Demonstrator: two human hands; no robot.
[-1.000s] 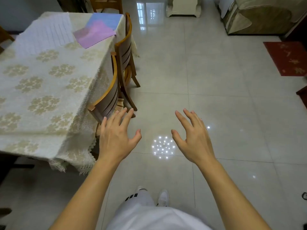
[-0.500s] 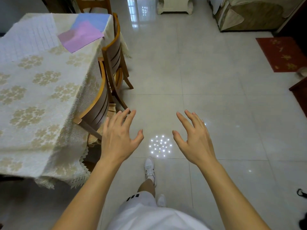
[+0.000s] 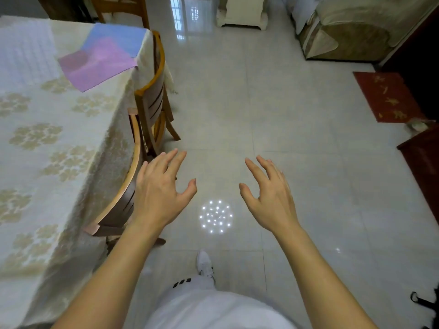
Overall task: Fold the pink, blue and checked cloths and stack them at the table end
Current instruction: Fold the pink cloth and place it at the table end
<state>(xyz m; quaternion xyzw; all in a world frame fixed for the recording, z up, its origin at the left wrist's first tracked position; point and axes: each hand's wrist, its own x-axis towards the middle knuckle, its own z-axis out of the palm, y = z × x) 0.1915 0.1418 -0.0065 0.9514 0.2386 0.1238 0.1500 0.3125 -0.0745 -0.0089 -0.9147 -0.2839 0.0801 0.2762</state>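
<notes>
We record both hands empty. The left hand [image 3: 159, 198] and the right hand [image 3: 268, 198] are held out over the floor [image 3: 297, 150], fingers spread and relaxed, gripping nothing.

Change noted: over the last second the person has walked forward along the table [image 3: 59, 162]. One white shoe [image 3: 204, 262] is now stepped out ahead, and the chairs [image 3: 152, 96] have drawn closer, the nearer one now just beside the left hand. The hands themselves keep the same open posture throughout.

Location of the task's things: the pink cloth [image 3: 99, 64] lies up and to the left of the left hand, at the far corner of the table, overlapping the blue cloth [image 3: 121, 36] beyond it. The checked cloth [image 3: 26, 51] lies further left. All three are well apart from both hands. Pink and blue appear flat; whether they are already folded we cannot tell.

Our judgement: the person is closing on the cloths, and no folding is under way at this moment. Reaching will call for a turn to the left past the chairs.
</notes>
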